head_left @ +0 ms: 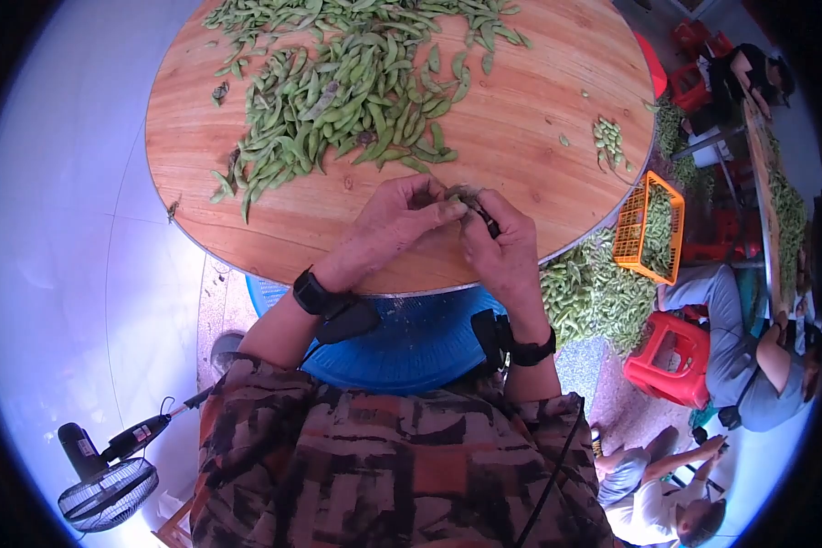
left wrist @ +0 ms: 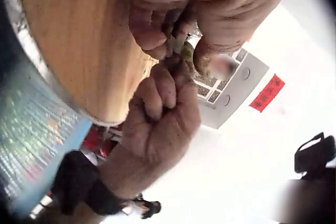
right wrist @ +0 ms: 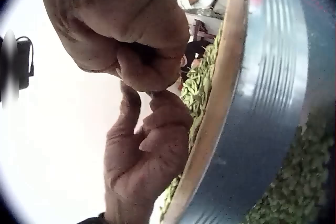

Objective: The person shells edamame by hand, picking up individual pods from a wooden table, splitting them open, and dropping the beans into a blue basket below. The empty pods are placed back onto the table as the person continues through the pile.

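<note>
L hand [head_left: 391,226] & R hand [head_left: 506,245] were tip to tip over near edge of rd wooden table [head_left: 543,91]. Both pinched, thumb vs. fingers, on a small green pod [head_left: 464,195] w/ dark patches, held betw. them; pod mostly hidden by fingers in R wrist view. Big pod pile [head_left: 338,100] lay beyond hands; small bean heap [head_left: 608,142] nr table's R edge. Blue tub [head_left: 393,338] sat below, partly under tabletop; orange crate [head_left: 624,242] w/ pods stood off to R.
</note>
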`<state>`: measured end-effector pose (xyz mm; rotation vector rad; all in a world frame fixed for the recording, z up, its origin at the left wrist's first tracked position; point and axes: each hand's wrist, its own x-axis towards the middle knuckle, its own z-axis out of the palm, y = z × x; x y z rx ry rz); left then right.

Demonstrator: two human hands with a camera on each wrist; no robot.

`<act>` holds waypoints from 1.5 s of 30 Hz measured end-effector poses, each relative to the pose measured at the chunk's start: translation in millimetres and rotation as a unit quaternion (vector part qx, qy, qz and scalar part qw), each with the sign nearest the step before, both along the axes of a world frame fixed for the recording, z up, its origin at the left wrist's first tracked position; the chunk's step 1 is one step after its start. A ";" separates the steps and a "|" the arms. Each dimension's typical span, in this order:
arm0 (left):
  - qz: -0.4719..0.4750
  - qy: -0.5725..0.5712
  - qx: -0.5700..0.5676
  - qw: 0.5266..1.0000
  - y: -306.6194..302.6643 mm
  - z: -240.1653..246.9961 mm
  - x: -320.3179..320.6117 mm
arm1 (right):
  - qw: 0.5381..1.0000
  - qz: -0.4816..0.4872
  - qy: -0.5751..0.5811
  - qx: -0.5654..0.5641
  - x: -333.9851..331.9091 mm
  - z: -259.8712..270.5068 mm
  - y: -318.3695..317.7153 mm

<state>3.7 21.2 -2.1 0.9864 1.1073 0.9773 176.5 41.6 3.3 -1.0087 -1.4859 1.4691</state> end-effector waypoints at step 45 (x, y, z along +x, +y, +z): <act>0.012 0.213 0.093 0.973 5.1 18.3 -14.8 | 1.000 -0.012 -0.028 -0.002 15.7 16.6 -6.8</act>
